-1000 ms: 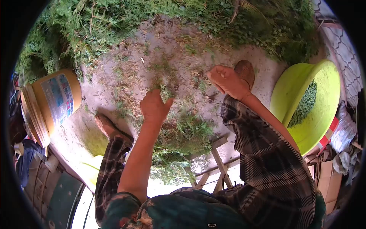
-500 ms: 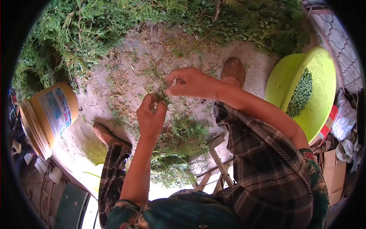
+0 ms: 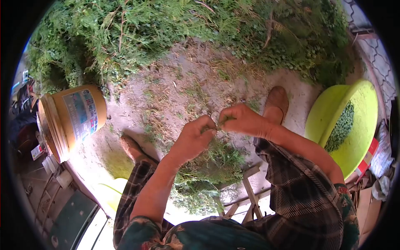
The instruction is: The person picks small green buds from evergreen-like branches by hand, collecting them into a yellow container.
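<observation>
My left hand (image 3: 195, 136) is closed in front of me, over the strewn floor. A thin bit of green conifer sprig (image 3: 218, 125) shows at its fingertips, mostly hidden by the fingers. Close beside it, my right hand (image 3: 245, 121) is closed in a pinch at the same sprig, the fingertips of both hands almost touching. What else the right fingers hold is too small to make out. Below the hands, a small heap of cut green sprigs (image 3: 223, 160) lies between my legs.
A large pile of evergreen branches (image 3: 154, 37) spreads across the far side. On the right a lime-green tub (image 3: 363, 137) leans, holding many small green cones (image 3: 341, 129). A yellow bucket (image 3: 100, 109) with a label stands left. Wooden slats (image 3: 250, 191) are near my right leg.
The view has shifted, so the surroundings sit lower and farther right. My hands have come together; the right has lowered toward the left, and less of the sprig shows.
</observation>
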Motion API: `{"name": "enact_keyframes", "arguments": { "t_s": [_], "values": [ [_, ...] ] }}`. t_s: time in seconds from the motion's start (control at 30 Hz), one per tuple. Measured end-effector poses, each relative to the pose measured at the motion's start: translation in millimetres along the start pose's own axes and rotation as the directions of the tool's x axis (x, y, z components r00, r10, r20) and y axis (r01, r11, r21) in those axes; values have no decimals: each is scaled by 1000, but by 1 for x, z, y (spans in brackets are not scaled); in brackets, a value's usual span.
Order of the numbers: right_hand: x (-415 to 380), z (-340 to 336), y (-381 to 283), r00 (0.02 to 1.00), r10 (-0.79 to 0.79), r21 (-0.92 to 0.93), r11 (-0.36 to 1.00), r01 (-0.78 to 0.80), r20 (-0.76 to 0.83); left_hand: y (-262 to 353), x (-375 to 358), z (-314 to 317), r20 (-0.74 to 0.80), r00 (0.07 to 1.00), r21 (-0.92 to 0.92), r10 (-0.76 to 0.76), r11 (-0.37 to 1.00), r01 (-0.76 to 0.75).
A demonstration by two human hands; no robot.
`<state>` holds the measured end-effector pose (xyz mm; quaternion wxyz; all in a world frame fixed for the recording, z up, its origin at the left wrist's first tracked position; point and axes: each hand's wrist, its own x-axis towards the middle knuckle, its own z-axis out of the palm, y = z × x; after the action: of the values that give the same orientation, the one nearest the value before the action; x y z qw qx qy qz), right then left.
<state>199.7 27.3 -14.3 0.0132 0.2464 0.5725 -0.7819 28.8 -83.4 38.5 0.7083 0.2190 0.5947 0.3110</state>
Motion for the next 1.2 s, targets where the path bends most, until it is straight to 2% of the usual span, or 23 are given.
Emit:
{"name": "enact_keyframes", "arguments": {
  "t_s": [0.03,0.07,0.13,0.17,0.2,0.23,0.3,0.33,0.37,0.4,0.43,0.47,0.5,0.53,0.6,0.63,0.67,0.73,0.8,0.93,1.0,1.03,1.2],
  "values": [
    [-4,-2,0,993,-121,-276,954,118,7,1,0,0,14,999,326,42,944,-44],
    [-5,-10,3,992,-127,-278,952,127,17,2,0,-1,38,997,616,74,784,-81],
    [-7,-29,11,943,-247,-732,682,5,-224,-7,-8,-8,66,997,684,38,726,-73],
    [-9,-34,10,941,-256,-733,680,12,-221,-8,-14,-13,198,971,662,-130,748,-35],
    [-13,-36,7,958,50,-176,979,-103,-283,-9,-20,-21,326,900,645,-288,764,11],
    [-14,-36,4,933,330,438,866,-240,-141,-13,-23,-34,391,884,706,-258,700,-108],
    [-16,-30,4,961,275,561,801,-208,-37,-29,-10,-95,262,925,578,-276,812,79],
    [-16,-27,5,975,214,681,706,-194,55,-11,-1,-116,-42,972,545,-231,810,216],
    [-17,-26,6,979,204,664,729,-167,23,-38,30,-169,-397,901,556,-176,735,389],
    [-17,-27,8,980,197,661,733,-163,22,-19,43,-189,-605,795,659,38,584,474],
    [-15,-31,9,984,173,687,711,-150,36,-36,55,-214,-661,551,749,509,489,448],
    [-14,-34,10,987,150,712,688,-140,49,-25,69,-233,-788,476,616,391,485,621],
    [-14,-34,8,988,147,707,693,-138,49,-19,82,-248,-883,385,463,269,628,625],
    [-15,-33,5,980,196,725,670,-158,32,-16,94,-252,-883,383,464,272,631,622],
    [-15,-33,5,969,246,746,643,-175,16,-16,117,-251,-938,232,348,260,699,624],
    [-15,-32,6,967,256,742,646,-180,12,-30,133,-257,-889,169,436,426,673,597],
    [-16,-32,8,964,267,737,649,-187,9,-21,127,-240,-890,171,434,423,672,599],
    [-14,-32,12,963,269,734,653,-188,7,-10,110,-201,-854,339,511,396,763,396],
    [-14,-33,13,963,269,728,659,-187,3,-48,105,-189,-569,376,822,731,516,240],
    [-15,-30,14,963,270,699,691,-187,-9,-67,85,-156,-453,254,888,855,458,42],
    [-16,-29,14,961,278,697,693,-187,-19,-79,81,-155,-793,327,486,514,858,-169],
    [-15,-29,14,960,278,690,698,-191,-16,-74,76,-150,-808,349,387,474,875,-292],
    [-11,-31,19,965,264,658,726,-200,3,-66,58,-159,-835,442,197,326,929,-313]
  ]
}}
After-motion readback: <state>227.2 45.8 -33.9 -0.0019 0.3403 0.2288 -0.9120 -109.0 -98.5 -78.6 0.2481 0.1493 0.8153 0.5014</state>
